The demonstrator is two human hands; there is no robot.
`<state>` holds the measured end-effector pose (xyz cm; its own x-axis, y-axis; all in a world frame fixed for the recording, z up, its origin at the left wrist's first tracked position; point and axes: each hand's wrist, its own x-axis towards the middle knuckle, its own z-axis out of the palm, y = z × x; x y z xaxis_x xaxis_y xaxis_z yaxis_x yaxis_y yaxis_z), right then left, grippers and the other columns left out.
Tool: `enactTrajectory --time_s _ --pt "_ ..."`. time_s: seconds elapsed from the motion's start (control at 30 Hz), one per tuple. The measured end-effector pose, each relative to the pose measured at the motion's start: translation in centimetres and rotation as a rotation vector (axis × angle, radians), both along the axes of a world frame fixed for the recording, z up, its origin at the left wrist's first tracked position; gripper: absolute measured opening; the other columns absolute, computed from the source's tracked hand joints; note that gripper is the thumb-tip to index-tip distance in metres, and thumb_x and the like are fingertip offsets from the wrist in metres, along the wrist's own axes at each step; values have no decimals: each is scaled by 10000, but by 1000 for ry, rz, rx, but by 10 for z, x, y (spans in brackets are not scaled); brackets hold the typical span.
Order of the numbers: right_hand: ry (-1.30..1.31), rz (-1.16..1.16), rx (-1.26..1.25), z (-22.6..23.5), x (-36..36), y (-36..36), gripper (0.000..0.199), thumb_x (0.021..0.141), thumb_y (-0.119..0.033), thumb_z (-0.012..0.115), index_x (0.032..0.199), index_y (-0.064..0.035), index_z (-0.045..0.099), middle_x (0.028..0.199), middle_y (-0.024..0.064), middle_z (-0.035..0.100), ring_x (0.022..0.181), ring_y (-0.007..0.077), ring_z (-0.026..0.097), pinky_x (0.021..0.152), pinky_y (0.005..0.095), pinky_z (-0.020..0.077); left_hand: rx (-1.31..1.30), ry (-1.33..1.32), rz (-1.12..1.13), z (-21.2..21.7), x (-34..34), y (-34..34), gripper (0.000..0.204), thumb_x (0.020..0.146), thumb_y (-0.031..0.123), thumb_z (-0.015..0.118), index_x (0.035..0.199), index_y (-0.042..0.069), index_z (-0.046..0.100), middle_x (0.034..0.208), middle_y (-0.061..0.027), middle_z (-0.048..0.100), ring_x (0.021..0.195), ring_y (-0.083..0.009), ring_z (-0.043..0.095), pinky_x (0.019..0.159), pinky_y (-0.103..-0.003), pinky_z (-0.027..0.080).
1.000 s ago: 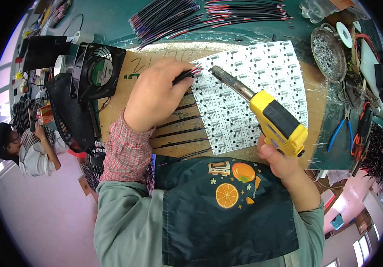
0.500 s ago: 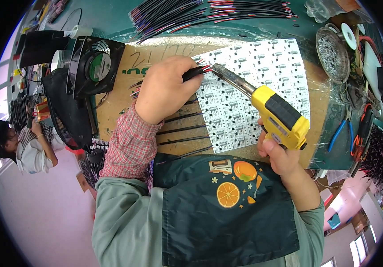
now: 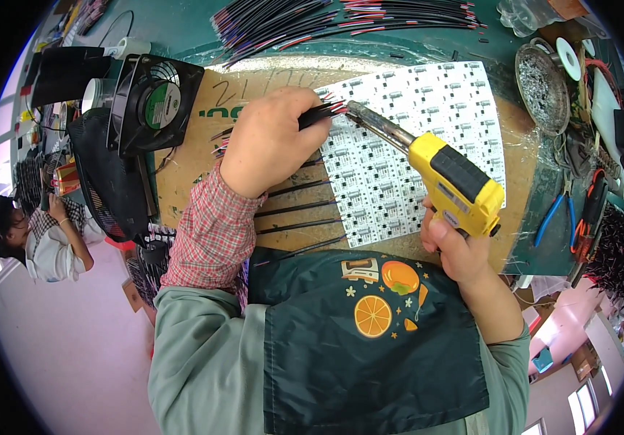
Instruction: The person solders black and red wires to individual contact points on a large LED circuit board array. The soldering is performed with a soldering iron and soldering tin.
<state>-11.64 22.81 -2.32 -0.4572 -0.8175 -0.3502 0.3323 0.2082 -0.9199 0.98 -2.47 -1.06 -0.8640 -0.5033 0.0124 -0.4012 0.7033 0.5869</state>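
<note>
My left hand is closed around a bundle of black cables, whose red and white wire ends stick out to the right. Beneath those ends lies a white sheet of circuit boards with rows of small parts. A yellow and black soldering gun is gripped in my right hand, its fingers wrapped round the handle. The gun's metal tip is at the wire ends; whether it touches them I cannot tell. Several black cables run from the sheet's left edge, partly hidden by my left arm.
A black fan stands at the left of the brown board. Piles of black cables lie at the back. To the right are a round metal dish and blue pliers. Another person sits far left.
The soldering gun's body has shifted very slightly up and left, with its tip still by the wire ends. Both hands keep their holds.
</note>
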Motion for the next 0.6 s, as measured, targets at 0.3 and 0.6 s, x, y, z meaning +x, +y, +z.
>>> enactTrajectory --time_s 0.3,0.6 --pt "11 11 23 2 -1 -2 456 816 -218 618 1152 55 477 672 52 497 525 110 450 480 239 383 3 5 1 -3 1 -1 208 765 192 656 788 -7 600 774 -171 597 732 -362 584 636 -429 468" --pt "-67 15 32 3 -3 0 590 798 -264 626 1243 71 432 636 40 460 506 102 421 467 232 359 41 12 -9 -4 2 -5 193 768 168 692 840 -4 643 732 -147 607 670 -283 594 619 -356 461"
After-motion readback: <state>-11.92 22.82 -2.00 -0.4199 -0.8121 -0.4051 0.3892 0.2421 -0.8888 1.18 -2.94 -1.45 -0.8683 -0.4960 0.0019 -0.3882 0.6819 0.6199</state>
